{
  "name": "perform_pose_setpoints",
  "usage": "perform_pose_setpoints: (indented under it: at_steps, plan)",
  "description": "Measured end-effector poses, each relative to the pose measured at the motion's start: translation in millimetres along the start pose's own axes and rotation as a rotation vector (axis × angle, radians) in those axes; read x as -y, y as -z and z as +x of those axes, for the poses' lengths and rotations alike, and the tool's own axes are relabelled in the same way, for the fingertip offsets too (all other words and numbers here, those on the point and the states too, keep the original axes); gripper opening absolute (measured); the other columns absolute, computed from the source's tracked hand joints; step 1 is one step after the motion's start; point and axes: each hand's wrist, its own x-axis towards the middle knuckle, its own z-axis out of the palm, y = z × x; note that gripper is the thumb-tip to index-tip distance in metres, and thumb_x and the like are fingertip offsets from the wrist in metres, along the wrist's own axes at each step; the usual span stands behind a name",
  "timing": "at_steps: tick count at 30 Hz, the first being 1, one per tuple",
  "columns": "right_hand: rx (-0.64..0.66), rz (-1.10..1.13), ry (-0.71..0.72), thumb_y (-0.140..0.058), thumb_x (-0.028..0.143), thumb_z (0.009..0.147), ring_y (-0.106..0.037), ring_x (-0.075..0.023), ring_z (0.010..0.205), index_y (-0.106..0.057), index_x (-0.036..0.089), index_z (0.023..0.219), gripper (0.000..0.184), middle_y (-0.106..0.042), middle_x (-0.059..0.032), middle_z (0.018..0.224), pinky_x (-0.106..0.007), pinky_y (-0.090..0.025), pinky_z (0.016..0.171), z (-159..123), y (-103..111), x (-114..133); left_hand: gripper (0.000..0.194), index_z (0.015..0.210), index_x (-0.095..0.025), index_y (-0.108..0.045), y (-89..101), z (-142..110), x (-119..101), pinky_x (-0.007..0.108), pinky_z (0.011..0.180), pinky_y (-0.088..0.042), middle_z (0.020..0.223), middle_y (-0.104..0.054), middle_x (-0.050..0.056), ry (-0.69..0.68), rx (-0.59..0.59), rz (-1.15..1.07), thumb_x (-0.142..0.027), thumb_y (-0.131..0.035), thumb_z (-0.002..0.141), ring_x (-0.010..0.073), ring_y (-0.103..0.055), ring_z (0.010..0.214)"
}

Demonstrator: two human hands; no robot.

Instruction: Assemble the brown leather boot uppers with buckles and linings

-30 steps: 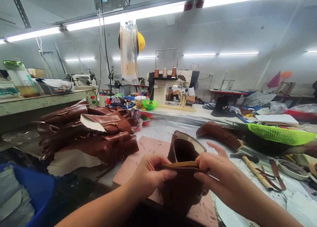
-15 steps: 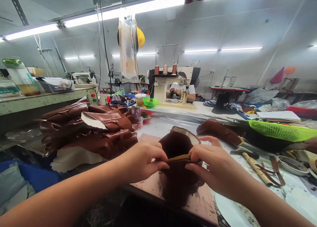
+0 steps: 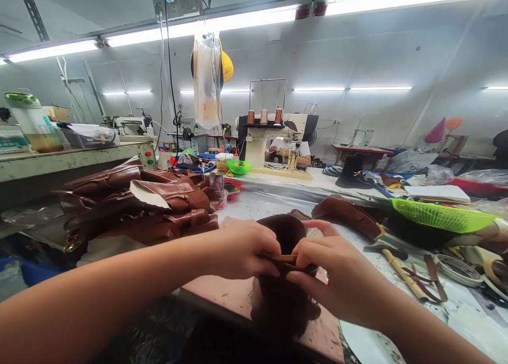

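Observation:
A dark brown leather boot upper (image 3: 280,295) stands in front of me with its open top facing up. My left hand (image 3: 244,250) pinches the near rim from the left, thumb below and fingers over the edge. From the right, my right hand (image 3: 333,261) is closed on the same rim, close beside the left fingers. A lighter tan edge shows between the two hands. Beneath the upper lies a pinkish work board (image 3: 216,295). The fingertips inside the opening are partly hidden.
Brown leather uppers (image 3: 178,194) are piled at left. Another brown piece (image 3: 345,216) lies beyond my right hand. On the right are a hammer (image 3: 402,274), tape rolls (image 3: 458,269) and a green basket (image 3: 440,216). A person sits behind a sewing machine (image 3: 256,147).
My hands have come closer together on the rim, the left moving right and the right moving slightly left. Less of the tan edge shows, and the upper's opening looks narrower.

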Motion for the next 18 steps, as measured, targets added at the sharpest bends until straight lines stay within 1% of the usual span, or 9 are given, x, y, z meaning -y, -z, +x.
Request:
perform_pose_setpoints:
  at_steps: [3,5,8,10,11,13,14,16,18]
  plan:
    - [0.157,0.094,-0.036,-0.054,0.020,0.081,-0.057,-0.0114,0.063,-0.044,0.021,0.065,0.019,-0.062,0.0043,0.071,-0.046,-0.027,0.100,4.8,9.8,-9.3,0.008,0.065,-0.015,-0.063,-3.1,-2.3,5.1,0.021,0.062,-0.037,0.061,-0.048,-0.004,0.020,-0.025,-0.128,-0.012,-0.064,0.072,0.0111,-0.049,0.065]
    - [0.202,0.117,-0.030,-0.056,0.019,0.080,-0.058,-0.0116,0.067,-0.044,0.020,0.064,0.020,-0.064,0.0034,0.077,-0.046,-0.026,0.101,7.9,13.4,-14.8,0.007,0.068,-0.015,-0.065,-2.7,-4.1,8.1,0.020,0.062,-0.038,0.062,-0.047,-0.004,0.042,0.000,-0.157,-0.010,-0.062,0.072,0.0113,-0.049,0.067]
    - [0.191,0.058,-0.002,-0.058,0.018,0.077,-0.055,-0.0105,0.061,-0.043,0.019,0.058,0.024,-0.062,0.0035,0.071,-0.046,-0.028,0.099,11.5,11.3,-15.2,0.016,0.081,-0.019,-0.068,4.3,-3.8,7.8,0.021,0.068,-0.039,0.068,-0.053,-0.003,0.035,0.085,-0.135,-0.008,-0.059,0.073,0.0131,-0.052,0.073]
    - [0.144,-0.007,0.010,-0.055,0.017,0.078,-0.051,-0.0095,0.053,-0.043,0.019,0.055,0.026,-0.057,0.0047,0.061,-0.045,-0.032,0.095,12.4,6.1,-10.1,0.026,0.089,-0.023,-0.068,11.6,-0.6,4.2,0.023,0.071,-0.039,0.072,-0.058,-0.003,0.035,0.140,-0.067,-0.006,-0.058,0.071,0.0145,-0.053,0.076]
    - [0.103,-0.034,0.018,-0.052,0.017,0.078,-0.049,-0.0095,0.051,-0.043,0.019,0.054,0.026,-0.054,0.0049,0.057,-0.044,-0.035,0.092,12.3,3.3,-6.9,0.026,0.089,-0.023,-0.068,15.0,1.7,1.8,0.023,0.071,-0.039,0.074,-0.059,-0.003,0.038,0.152,-0.012,-0.007,-0.059,0.071,0.0154,-0.054,0.076]
    - [0.005,-0.061,0.030,-0.048,0.015,0.078,-0.048,-0.0102,0.049,-0.046,0.020,0.055,0.024,-0.053,0.0043,0.054,-0.042,-0.039,0.087,11.5,0.0,-2.3,0.018,0.080,-0.021,-0.069,19.9,6.6,-2.9,0.024,0.069,-0.039,0.076,-0.060,-0.001,0.032,0.133,0.091,-0.009,-0.061,0.070,0.0159,-0.054,0.075]
    - [-0.013,-0.060,0.028,-0.048,0.015,0.079,-0.050,-0.0105,0.050,-0.047,0.020,0.056,0.023,-0.054,0.0038,0.055,-0.042,-0.039,0.086,11.0,0.2,-1.7,0.012,0.075,-0.020,-0.069,21.0,8.7,-4.6,0.024,0.067,-0.039,0.074,-0.059,-0.001,0.017,0.106,0.119,-0.011,-0.062,0.070,0.0155,-0.053,0.073]
    - [0.045,-0.025,0.007,-0.054,0.020,0.079,-0.057,-0.0133,0.059,-0.050,0.020,0.058,0.022,-0.063,0.0012,0.065,-0.045,-0.037,0.091,10.4,5.0,-5.2,0.009,0.067,-0.018,-0.068,20.2,10.8,-6.0,0.023,0.066,-0.039,0.070,-0.057,0.000,-0.014,0.045,0.097,-0.013,-0.063,0.071,0.0143,-0.052,0.071]
    - [0.184,0.042,-0.027,-0.064,0.024,0.076,-0.063,-0.0173,0.075,-0.052,0.020,0.060,0.020,-0.068,-0.0007,0.082,-0.048,-0.032,0.098,10.6,13.5,-13.7,0.011,0.067,-0.018,-0.069,16.8,9.8,-4.7,0.022,0.065,-0.039,0.071,-0.057,0.000,-0.008,0.011,0.003,-0.011,-0.062,0.072,0.0137,-0.052,0.071]
